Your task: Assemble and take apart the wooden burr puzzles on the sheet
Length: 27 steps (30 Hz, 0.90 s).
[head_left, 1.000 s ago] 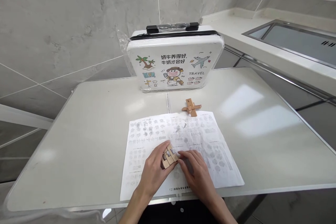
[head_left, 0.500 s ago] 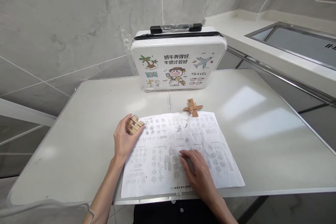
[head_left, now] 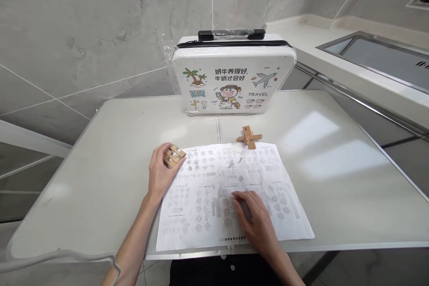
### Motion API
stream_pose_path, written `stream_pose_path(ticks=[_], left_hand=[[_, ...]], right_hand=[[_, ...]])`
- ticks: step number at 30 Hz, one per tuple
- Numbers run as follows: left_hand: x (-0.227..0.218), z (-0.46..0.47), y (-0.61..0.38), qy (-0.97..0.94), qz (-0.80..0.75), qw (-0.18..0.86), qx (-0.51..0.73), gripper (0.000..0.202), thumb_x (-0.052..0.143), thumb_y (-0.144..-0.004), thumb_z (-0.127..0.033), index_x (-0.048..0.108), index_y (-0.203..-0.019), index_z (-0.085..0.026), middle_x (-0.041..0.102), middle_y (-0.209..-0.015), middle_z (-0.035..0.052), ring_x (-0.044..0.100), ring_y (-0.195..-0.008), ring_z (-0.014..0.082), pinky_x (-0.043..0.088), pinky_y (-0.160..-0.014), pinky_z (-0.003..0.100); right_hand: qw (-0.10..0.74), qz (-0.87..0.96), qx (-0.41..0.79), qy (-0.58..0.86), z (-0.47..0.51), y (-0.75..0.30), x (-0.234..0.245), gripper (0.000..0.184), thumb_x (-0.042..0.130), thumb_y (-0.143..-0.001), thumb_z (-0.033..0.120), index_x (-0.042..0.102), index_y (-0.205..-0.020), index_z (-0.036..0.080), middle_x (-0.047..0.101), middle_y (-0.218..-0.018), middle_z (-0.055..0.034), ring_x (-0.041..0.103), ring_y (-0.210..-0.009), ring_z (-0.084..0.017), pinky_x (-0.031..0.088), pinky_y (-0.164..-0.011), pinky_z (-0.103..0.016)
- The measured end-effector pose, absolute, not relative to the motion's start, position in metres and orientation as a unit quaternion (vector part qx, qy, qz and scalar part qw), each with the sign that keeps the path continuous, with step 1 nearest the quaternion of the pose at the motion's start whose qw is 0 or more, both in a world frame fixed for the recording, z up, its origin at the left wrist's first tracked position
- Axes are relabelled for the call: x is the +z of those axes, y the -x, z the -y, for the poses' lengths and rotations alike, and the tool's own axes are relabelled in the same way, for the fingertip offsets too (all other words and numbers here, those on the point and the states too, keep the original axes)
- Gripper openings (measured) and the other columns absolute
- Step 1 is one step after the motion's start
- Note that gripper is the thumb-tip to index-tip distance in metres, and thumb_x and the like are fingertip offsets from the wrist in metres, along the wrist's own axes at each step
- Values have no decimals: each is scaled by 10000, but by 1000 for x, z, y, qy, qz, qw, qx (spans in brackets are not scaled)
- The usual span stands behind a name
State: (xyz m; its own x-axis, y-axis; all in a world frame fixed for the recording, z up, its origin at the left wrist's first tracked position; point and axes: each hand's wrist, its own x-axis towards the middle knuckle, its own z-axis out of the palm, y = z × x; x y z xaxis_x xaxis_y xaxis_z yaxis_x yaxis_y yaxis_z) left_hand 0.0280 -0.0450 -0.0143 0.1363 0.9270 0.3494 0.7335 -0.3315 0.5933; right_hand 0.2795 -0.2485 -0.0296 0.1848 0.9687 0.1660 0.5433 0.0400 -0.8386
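Observation:
My left hand (head_left: 161, 170) is closed around a wooden puzzle (head_left: 174, 156) at the upper left corner of a printed sheet (head_left: 234, 228). Its light wood bars have notches, and a pale gap shows between them. My right hand (head_left: 256, 216) rests on the lower middle of the sheet, fingers loosely curved and thumb apart, with nothing seen in it. Beyond the sheet's top edge lies a second wooden puzzle (head_left: 249, 137), with crossed bars and a "2" marked on one of them.
A white case (head_left: 281, 67) with cartoon prints, a black handle and clear plastic wrap stands at the back of the white folding table (head_left: 100, 165). Behind it rises a grey tiled wall (head_left: 100, 18). A counter (head_left: 301, 31) runs along the right. A grey cable (head_left: 60, 255) crosses the lower left.
The view has shifted slightly. In my left hand the wooden puzzle has turned a little, and the gap between its bars shows more plainly. My right hand stays on the sheet.

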Motion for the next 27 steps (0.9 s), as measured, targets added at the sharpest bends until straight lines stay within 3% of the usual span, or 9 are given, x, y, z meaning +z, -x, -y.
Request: stream_pose_path(ticks=[14, 20, 27], left_hand=[[-14, 49, -31, -752, -549, 148, 333, 561, 765, -931, -477, 584, -1424, -279, 614, -1499, 91, 633, -1341, 304, 523, -1135, 450], [-20, 46, -29, -763, -551, 141, 306, 335, 703, -973, -474, 724, -1255, -296, 622, -1490, 50, 664, -1296, 298, 532, -1118, 434], [-20, 48, -28, -754, -558, 137, 318, 277, 710, -957, -421, 707, -1178, -253, 637, -1415, 76, 688, -1225, 275, 561, -1024, 391]], right_hand=[[427, 590, 242, 641, 249, -280, -31, 195, 505, -1122, 325, 667, -1215, 268, 744, -1069, -97, 728, -1020, -291, 645, -852, -455], [425, 593, 241, 640, 249, -281, -31, 203, 503, -1123, 333, 670, -1221, 269, 738, -1070, -94, 721, -1012, -286, 641, -839, -441], [424, 587, 247, 644, 249, -280, -31, 195, 512, -1120, 339, 668, -1211, 267, 728, -1051, -89, 710, -996, -284, 625, -836, -445]])
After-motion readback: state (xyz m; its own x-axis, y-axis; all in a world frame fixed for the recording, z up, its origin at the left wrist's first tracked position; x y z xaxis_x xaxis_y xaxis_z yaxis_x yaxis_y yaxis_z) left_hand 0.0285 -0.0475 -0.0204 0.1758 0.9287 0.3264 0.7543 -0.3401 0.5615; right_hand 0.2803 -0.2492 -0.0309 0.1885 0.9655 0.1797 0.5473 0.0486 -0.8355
